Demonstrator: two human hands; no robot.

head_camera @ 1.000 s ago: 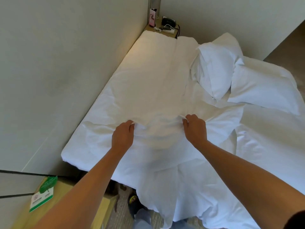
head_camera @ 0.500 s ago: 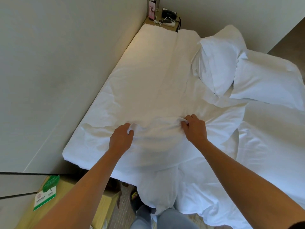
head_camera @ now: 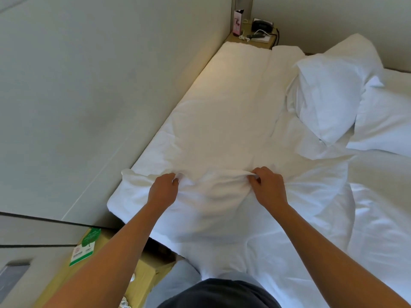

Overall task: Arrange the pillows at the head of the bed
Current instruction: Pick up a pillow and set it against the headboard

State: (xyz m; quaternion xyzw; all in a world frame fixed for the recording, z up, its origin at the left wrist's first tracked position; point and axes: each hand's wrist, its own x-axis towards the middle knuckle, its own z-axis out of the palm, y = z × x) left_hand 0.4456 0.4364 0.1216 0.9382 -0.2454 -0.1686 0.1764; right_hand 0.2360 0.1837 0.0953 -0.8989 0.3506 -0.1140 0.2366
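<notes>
Pillows: two white ones, far right of bed, well away from both hands. Nearest to camera: dark shirt edge and grey trouser leg at bottom of frame, both bare forearms reaching forward over the bed (head_camera: 378, 230). Left of forearms, a wooden side table (head_camera: 142, 274) with a green-and-white card (head_camera: 85, 247) lying on it. Left hand (head_camera: 163, 191) fingers curled closed, pinching a bunched ridge of the white sheet (head_camera: 213, 185). Right hand (head_camera: 268, 187) likewise closed, fingers and thumb gripping the same ridge of fabric from the other side. Sheet raised into a fold between the two hands, wrinkles spreading out from each grip. Near left corner of the sheet hangs slightly over the mattress edge, beside the pale wall panel (head_camera: 89, 96). Beyond the hands the sheet runs mostly flat along the wall side. Further right, first pillow (head_camera: 329, 94) stands tilted, propped up on one edge, overlapping the second pillow (head_camera: 387, 121), which lies flatter toward the right frame edge. At the far end, past the mattress, a small nightstand (head_camera: 253, 40) holds a pink upright card (head_camera: 237, 22), a dark device (head_camera: 263, 25) and a white cable (head_camera: 259, 33); details too small to tell.
</notes>
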